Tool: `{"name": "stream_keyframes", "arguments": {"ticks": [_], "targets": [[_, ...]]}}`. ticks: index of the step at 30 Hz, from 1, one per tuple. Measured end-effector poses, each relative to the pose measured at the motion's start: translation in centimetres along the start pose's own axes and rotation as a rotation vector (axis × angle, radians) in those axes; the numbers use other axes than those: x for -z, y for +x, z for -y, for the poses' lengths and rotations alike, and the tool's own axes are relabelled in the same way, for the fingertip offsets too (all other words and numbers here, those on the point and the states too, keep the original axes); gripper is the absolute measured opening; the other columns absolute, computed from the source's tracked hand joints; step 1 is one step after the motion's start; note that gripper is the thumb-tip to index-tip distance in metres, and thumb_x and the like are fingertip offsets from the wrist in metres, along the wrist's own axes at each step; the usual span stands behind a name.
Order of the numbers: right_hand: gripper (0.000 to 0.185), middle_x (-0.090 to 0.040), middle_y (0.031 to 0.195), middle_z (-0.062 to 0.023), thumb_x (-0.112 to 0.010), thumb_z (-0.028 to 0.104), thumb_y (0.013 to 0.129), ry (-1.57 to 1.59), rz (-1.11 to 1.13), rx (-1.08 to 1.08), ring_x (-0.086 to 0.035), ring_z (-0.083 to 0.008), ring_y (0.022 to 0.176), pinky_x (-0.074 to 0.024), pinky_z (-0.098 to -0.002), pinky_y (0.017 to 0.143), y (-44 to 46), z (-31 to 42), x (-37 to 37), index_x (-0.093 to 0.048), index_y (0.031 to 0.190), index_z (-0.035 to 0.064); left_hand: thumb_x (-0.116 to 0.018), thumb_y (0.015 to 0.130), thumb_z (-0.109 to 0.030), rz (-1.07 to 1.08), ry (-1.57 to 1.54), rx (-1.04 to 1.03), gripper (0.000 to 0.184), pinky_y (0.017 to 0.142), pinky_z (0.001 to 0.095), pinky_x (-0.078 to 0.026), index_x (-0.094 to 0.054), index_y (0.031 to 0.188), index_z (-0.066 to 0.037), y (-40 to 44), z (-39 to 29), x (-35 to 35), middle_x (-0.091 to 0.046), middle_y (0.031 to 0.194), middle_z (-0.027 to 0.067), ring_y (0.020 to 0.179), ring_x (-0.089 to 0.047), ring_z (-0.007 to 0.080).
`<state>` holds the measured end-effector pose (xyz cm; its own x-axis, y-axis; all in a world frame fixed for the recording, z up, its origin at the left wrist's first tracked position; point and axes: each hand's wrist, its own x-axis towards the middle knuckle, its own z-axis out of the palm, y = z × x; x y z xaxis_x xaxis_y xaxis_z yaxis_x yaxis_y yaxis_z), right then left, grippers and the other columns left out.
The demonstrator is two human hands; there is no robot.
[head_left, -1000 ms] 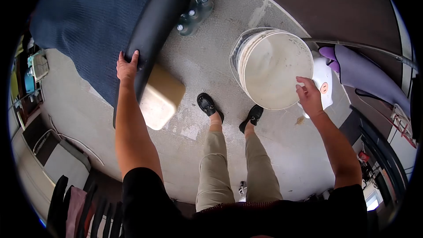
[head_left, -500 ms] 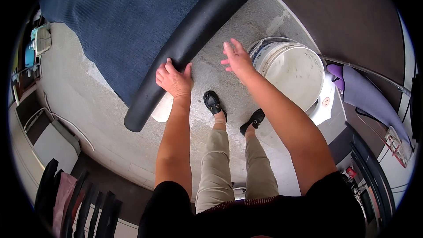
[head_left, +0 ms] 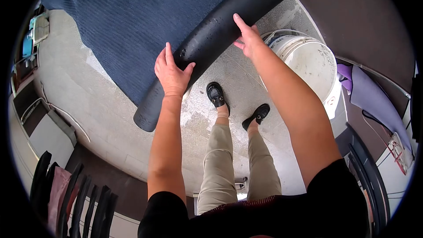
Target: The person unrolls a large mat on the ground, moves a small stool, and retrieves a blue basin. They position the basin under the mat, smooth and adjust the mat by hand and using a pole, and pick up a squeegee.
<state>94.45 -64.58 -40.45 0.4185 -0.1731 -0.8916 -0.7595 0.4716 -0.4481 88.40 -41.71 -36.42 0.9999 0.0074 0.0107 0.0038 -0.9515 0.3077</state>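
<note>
A dark blue ribbed mat (head_left: 132, 26) lies over the floor, its near edge curled into a thick black roll (head_left: 216, 33) that runs diagonally. Specks and wet-looking marks dot the roll's surface. My left hand (head_left: 172, 72) rests on the roll toward its lower end, fingers stretched out and thumb apart. Farther up the roll, my right hand (head_left: 249, 39) grips its near side, thumb on top and the other fingers partly hidden underneath. Right beside that hand stands a white bucket (head_left: 310, 66) with a wire handle.
My black shoes (head_left: 216, 94) stand on the worn grey floor (head_left: 105, 123) near the roll. Purple material (head_left: 372, 97) lies at the right by a dark brown panel (head_left: 352, 13). Several dark strips (head_left: 83, 207) stand at the lower left, and a white cable (head_left: 66, 114) trails on the left.
My right hand has moved from the air beside the bucket onto the roll. The roll has turned, showing a speckled surface, and my left hand's fingers have straightened.
</note>
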Motion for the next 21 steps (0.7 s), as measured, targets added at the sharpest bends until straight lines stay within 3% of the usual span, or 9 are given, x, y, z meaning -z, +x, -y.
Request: {"name": "stream_keyframes", "arguments": {"ticks": [2, 6, 7, 10, 11, 14, 16, 19, 21], "targets": [[0.084, -0.033, 0.137, -0.0084, -0.073, 0.04, 0.071, 0.031, 0.069, 0.019, -0.031, -0.0281, 0.127, -0.0287, -0.052, 0.099, 0.6, -0.1, 0.7, -0.024, 0.135, 0.0161, -0.08, 0.059, -0.028, 0.631, -0.143, 0.206, 0.096, 0.099, 0.0378, -0.037, -0.027, 0.138, -0.016, 1.7, 2.5, -0.5, -0.045, 0.126, 0.0153, 0.115, -0.046, 0.0306], [0.089, -0.029, 0.14, -0.0091, -0.073, 0.043, 0.07, 0.104, 0.041, 0.005, -0.028, -0.0295, 0.129, -0.0261, -0.0543, 0.1, 0.5, 1.1, 0.8, -0.021, 0.137, 0.0163, -0.079, 0.061, -0.028, 0.816, -0.131, 0.212, 0.08, 0.099, 0.0357, -0.038, -0.04, 0.129, -0.013, 3.7, 2.9, -0.5, -0.053, 0.12, 0.0114, 0.113, -0.049, 0.0267], [0.093, -0.027, 0.141, -0.0094, -0.073, 0.043, 0.069, 0.111, -0.038, 0.042, -0.027, -0.03, 0.129, -0.0254, -0.0549, 0.1, 0.1, 1.5, 0.6, -0.018, 0.139, 0.0158, -0.078, 0.061, -0.028, 0.712, -0.071, 0.195, 0.065, 0.092, 0.0367, -0.041, -0.05, 0.117, -0.012, 3.0, 2.3, -0.4, -0.06, 0.107, 0.0079, 0.106, -0.054, 0.0251], [0.113, -0.02, 0.144, -0.0149, -0.073, 0.046, 0.068, 0.097, -0.299, 0.257, -0.028, -0.0298, 0.13, -0.0288, -0.0444, 0.103, 0.2, 4.1, 0.3, 0.002, 0.143, 0.0086, -0.078, 0.06, -0.028, 0.452, 0.044, 0.078, 0.057, 0.084, 0.0374, -0.043, -0.054, 0.108, -0.009, -0.6, 1.1, -1.4, -0.061, 0.098, 0.0098, 0.097, -0.056, 0.0275], [0.116, -0.019, 0.144, -0.017, -0.076, 0.042, 0.066, 0.084, -0.306, 0.243, -0.029, -0.0292, 0.13, -0.0307, -0.0375, 0.103, -0.4, 5.4, -0.1, 0.004, 0.142, 0.0052, -0.078, 0.059, -0.028, 0.323, 0.068, 0.02, 0.049, 0.078, 0.0362, -0.043, -0.056, 0.099, -0.011, -2.1, 0.8, -2.1, -0.061, 0.09, 0.0066, 0.09, -0.057, 0.0259], [0.119, -0.023, 0.143, -0.0181, -0.079, 0.034, 0.064, -0.009, -0.456, 0.048, -0.032, -0.0296, 0.128, -0.0306, -0.0362, 0.104, 2.5, 6.4, -0.3, 0.005, 0.141, 0.0033, -0.078, 0.058, -0.025, 0.217, 0.091, 0.015, 0.045, 0.075, 0.0365, -0.042, -0.058, 0.096, -0.013, -4.3, -0.6, -3.1, -0.06, 0.084, 0.0039, 0.083, -0.057, 0.0234], [0.106, -0.033, 0.137, -0.0192, -0.078, 0.024, 0.065, -0.087, -0.514, 0.083, -0.041, -0.0299, 0.122, -0.0341, -0.0346, 0.102, 3.3, 6.1, -0.3, -0.007, 0.139, 0.0, -0.078, 0.058, -0.024, 0.196, 0.081, 0.017, 0.046, 0.075, 0.0365, -0.042, -0.058, 0.098, -0.013, -4.6, -1.0, -3.5, -0.06, 0.085, 0.0038, 0.083, -0.056, 0.0231], [0.06, -0.049, 0.12, -0.0178, -0.067, 0.011, 0.072, -0.064, -0.475, 0.225, -0.055, -0.0279, 0.105, -0.0446, -0.0339, 0.09, 3.3, 5.7, -0.1, -0.034, 0.121, -0.0009, -0.077, 0.058, -0.023, 0.207, 0.095, 0.034, 0.05, 0.077, 0.0364, -0.041, -0.057, 0.102, -0.013, -4.9, -2.0, -2.6, -0.059, 0.088, 0.0037, 0.086, -0.055, 0.0229], [0.057, -0.05, 0.119, -0.0178, -0.066, 0.01, 0.073, -0.054, -0.462, 0.201, -0.055, -0.0272, 0.103, -0.0447, -0.034, 0.088, 2.8, 5.2, 1.7, -0.037, 0.12, -0.0016, -0.078, 0.057, -0.023, 0.278, 0.09, 0.033, 0.061, 0.082, 0.0368, -0.039, -0.053, 0.112, -0.013, -5.3, -2.1, -2.2, -0.056, 0.102, 0.0062, 0.094, -0.052, 0.024]]}}
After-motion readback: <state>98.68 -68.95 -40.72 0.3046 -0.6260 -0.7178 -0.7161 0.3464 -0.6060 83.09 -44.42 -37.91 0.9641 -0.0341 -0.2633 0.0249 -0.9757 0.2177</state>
